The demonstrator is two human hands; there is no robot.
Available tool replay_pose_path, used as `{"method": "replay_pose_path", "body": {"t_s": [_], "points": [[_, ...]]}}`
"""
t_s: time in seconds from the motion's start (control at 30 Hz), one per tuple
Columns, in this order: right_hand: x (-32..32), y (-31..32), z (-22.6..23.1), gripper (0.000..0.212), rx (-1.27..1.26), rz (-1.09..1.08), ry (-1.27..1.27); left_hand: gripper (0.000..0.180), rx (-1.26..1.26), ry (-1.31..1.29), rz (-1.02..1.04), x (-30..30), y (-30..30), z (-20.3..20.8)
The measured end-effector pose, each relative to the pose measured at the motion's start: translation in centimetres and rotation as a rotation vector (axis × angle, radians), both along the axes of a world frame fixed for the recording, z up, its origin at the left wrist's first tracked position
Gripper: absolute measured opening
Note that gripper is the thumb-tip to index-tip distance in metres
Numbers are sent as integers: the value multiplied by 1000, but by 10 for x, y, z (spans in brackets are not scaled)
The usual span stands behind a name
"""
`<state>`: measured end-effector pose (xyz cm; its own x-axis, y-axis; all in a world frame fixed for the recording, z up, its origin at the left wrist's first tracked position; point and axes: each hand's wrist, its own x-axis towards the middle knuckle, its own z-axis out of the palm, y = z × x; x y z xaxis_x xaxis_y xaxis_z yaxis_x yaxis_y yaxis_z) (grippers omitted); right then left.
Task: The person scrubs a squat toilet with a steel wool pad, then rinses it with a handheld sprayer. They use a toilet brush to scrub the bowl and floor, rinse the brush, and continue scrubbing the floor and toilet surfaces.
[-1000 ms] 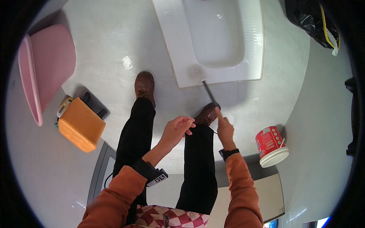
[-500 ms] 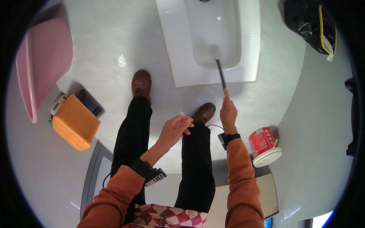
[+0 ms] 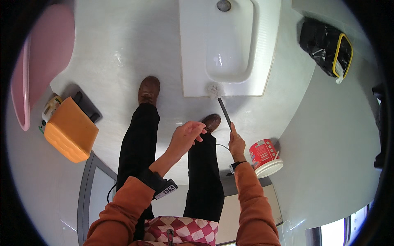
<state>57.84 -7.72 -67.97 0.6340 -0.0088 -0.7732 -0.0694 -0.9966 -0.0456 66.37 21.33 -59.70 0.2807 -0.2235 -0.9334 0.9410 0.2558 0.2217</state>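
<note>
Orange sleeves come up from the lower edge, over a red-and-white checked cloth at the waist and black trousers down to two brown shoes on the pale floor (image 3: pixel 102 53). Nearest, the left hand (image 3: pixel 185 137) hangs above the right knee with its grip released, fingers loosely curled on nothing. Just beyond, the right hand (image 3: pixel 236 144) has its grip clenched on the dark handle of a toilet brush (image 3: pixel 219 100), whose whitish bristle head rests on the near rim of the white squat toilet pan (image 3: pixel 246 45), not down in the bowl. A red tub with a white lid (image 3: pixel 264 156) stands just beside the right wrist; an orange container (image 3: pixel 69 129) and a small yellow bottle (image 3: pixel 51 108) sit well apart to the left, below a pink basin (image 3: pixel 45 61). Farther off, a black bin bag in a yellow-rimmed bin (image 3: pixel 326 47) sits against the wall. With the bristles riding the rim, a hard stroke could likely flick water onto the near shoe (image 3: pixel 211 122), or the brush could skid off onto the floor
</note>
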Motion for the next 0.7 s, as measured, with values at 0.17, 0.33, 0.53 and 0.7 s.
{"method": "replay_pose_path", "body": {"t_s": [0.17, 0.33, 0.53, 0.7], "points": [[32, 27, -13, 44, -22, -191, 14, 26, -23, -36, 73, 13, 18, 2], [150, 45, -42, 39, 111, -615, -13, 25, -16, -3, 125, 31, 33, -3], [183, 55, 7, 41, -4, -296, 92, 25, -7, 17, 190, 51, 49, -5], [267, 37, 12, 47, -332, 422, 177, 26, -16, 51, 221, 60, 54, -6]]}}
